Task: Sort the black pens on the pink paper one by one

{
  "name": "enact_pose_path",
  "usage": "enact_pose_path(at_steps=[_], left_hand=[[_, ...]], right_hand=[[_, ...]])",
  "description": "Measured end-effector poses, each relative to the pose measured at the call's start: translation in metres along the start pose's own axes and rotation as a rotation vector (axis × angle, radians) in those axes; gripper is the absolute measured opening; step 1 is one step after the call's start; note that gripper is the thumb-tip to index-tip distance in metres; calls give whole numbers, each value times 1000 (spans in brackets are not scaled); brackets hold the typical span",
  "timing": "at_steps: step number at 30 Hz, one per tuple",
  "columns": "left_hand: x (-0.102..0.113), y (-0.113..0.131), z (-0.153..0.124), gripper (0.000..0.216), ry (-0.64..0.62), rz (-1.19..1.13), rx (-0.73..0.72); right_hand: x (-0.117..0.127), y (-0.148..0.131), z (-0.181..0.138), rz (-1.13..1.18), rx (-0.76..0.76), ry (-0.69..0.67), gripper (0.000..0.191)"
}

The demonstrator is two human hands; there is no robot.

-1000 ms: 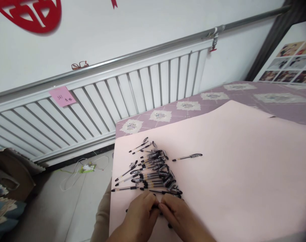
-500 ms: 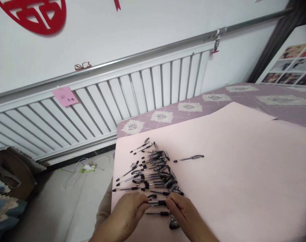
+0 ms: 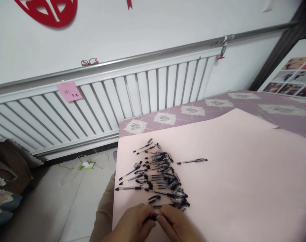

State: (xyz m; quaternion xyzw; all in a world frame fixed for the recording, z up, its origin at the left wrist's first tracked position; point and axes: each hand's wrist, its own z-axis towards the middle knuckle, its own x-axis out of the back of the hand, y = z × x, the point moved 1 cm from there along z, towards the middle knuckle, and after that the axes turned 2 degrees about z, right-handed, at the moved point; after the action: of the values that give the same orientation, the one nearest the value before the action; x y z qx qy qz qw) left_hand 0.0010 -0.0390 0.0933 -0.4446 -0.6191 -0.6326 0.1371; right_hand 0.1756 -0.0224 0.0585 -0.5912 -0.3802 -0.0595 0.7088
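Observation:
A heap of black pens and loose caps [image 3: 159, 176] lies on a large pink sheet [image 3: 238, 181] spread over the bed. At the bottom edge of the view my left hand [image 3: 135, 223] and my right hand [image 3: 177, 227] meet fingertip to fingertip at the near end of the heap. Both are pinched on a black pen [image 3: 153, 217] held between them, most of it hidden by the fingers. One capped pen [image 3: 192, 161] lies alone to the right of the heap.
The pink sheet covers a purple patterned bedspread [image 3: 218, 104]. A white radiator [image 3: 105, 97] with a pink note [image 3: 69, 91] lines the wall, red glasses [image 3: 89, 62] on the pipe above. Cables [image 3: 86, 165] lie on the tiled floor at left; a bag [image 3: 6, 164] stands far left.
My hands were apart along a pen half a second ago; now they have drawn together over it. The view has tilted slightly, so the heap sits lower and further right.

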Motion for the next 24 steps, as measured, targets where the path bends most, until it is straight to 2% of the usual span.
enact_pose_path(at_steps=[3,5,9,14,17,21,24], left_hand=[[1,-9,-4,22,71,-60,37],[5,-19,-8,18,125,-95,104],[9,-46,-18,15,161,-219,200],[5,-82,-26,15,134,-476,302],[0,-95,-26,16,132,-630,346],[-5,-100,-23,22,113,-793,372],[-4,-97,-22,21,82,-820,387]], right_hand=[[-3,-9,6,107,21,16,27],[0,-9,13,148,-11,77,23],[3,-2,26,61,-40,191,18],[-5,5,34,-98,-19,173,18],[-8,4,38,-165,-31,172,19],[-6,-2,44,-223,-29,168,20],[-7,-7,48,-311,-36,106,20]])
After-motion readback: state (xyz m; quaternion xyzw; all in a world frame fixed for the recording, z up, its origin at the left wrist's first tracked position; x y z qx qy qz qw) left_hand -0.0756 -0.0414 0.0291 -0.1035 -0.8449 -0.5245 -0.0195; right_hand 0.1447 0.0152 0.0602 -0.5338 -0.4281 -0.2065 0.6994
